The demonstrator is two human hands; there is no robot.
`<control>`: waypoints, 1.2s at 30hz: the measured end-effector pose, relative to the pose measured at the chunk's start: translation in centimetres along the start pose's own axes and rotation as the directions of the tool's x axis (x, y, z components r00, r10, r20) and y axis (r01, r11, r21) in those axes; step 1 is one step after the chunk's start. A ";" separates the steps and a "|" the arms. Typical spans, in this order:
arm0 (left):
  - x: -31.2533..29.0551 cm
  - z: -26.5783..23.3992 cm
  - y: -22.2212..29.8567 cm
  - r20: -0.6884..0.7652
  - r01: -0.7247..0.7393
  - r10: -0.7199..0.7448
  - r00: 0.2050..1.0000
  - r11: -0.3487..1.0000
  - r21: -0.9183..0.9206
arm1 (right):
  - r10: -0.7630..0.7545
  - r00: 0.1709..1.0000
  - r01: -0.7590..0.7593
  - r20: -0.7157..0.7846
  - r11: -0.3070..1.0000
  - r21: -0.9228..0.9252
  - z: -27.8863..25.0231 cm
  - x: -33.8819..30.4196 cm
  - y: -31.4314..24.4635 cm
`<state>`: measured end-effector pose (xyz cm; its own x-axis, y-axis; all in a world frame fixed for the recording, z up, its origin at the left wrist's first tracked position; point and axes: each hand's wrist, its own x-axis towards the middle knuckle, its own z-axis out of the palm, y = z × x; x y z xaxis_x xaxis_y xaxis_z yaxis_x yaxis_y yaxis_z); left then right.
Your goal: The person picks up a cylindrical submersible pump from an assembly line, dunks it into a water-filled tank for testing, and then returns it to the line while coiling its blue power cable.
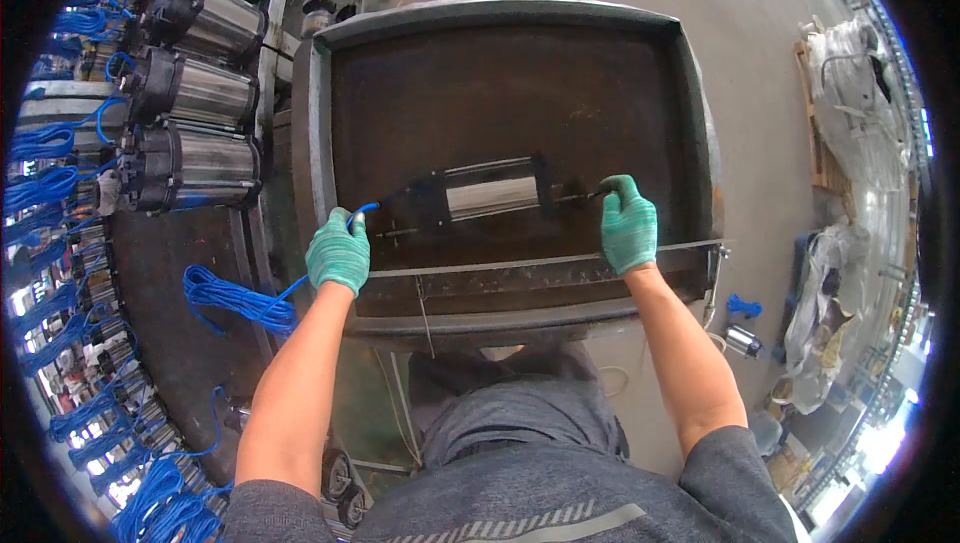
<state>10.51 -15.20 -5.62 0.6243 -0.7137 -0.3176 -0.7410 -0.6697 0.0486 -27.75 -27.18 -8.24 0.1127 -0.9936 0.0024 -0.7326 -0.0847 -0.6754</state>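
A submersible pump [490,190] with a shiny steel cylinder body and black ends lies level inside a dark rectangular tank [322,123]. My left hand [340,251], in a green knit glove, is closed around a blue cable [366,209] at the tank's left side. From that hand the cable trails back to a coiled bundle [238,295] on the left. My right hand [630,226], gloved alike, is closed at the pump's right end, thumb and fingers pinching a small dark part that I cannot make out.
Several similar steel pumps [215,168] with blue cables stand in a row on the left. A flat bar [500,271] crosses the tank's near side, close to my body. On the floor at right are a small steel cylinder [742,341] and plastic-wrapped goods [858,93] on a pallet.
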 end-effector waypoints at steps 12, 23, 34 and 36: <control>0.1 -0.1 -0.1 0.061 0.000 -0.001 0.998 1.000 0.023 | 0.006 1.000 -0.007 -0.018 1.000 -0.019 0.0 0.1 -0.2; 0.4 -0.9 0.0 0.192 0.062 -0.053 0.980 0.997 -0.038 | -0.001 1.000 0.001 -0.012 0.999 -0.055 0.1 -0.1 0.0; 4.8 2.3 -3.7 0.085 -0.095 0.193 0.978 0.764 -0.639 | 0.009 0.995 -0.011 0.102 1.000 0.020 -1.3 -0.3 -2.5; 4.3 0.4 -3.9 0.159 -0.003 0.218 0.963 0.596 -0.803 | -0.032 0.999 0.031 0.012 0.998 0.055 -2.2 -0.5 -3.7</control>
<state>15.98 -15.60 -7.52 0.4008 -0.8006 -0.4455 -0.2451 -0.5622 0.7899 -26.62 -26.56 -4.12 0.1437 -0.9895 0.0150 -0.6908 -0.1112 -0.7144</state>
